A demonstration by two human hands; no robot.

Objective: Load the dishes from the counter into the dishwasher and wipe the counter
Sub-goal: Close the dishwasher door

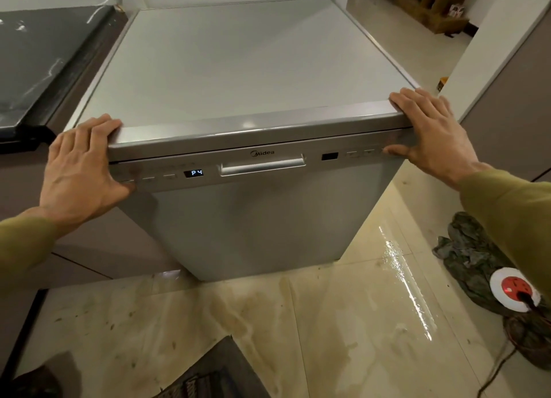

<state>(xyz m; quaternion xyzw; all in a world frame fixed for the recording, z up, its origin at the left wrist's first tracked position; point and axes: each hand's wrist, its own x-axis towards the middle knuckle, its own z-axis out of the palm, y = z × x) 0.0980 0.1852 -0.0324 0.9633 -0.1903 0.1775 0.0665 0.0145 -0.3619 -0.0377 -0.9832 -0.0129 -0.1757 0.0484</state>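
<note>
A silver dishwasher stands in front of me with its door closed. Its display reads P4, beside the door handle. My left hand grips the front left corner, fingers over the top edge and thumb on the control panel. My right hand holds the front right corner the same way, thumb on the buttons at the right. The dishwasher's top is bare. No dishes are in view.
A dark marbled counter adjoins the dishwasher on the left. The tiled floor at the right is wet. A grey rag and a round red-and-white socket with a plugged cable lie at the right. A dark mat lies below.
</note>
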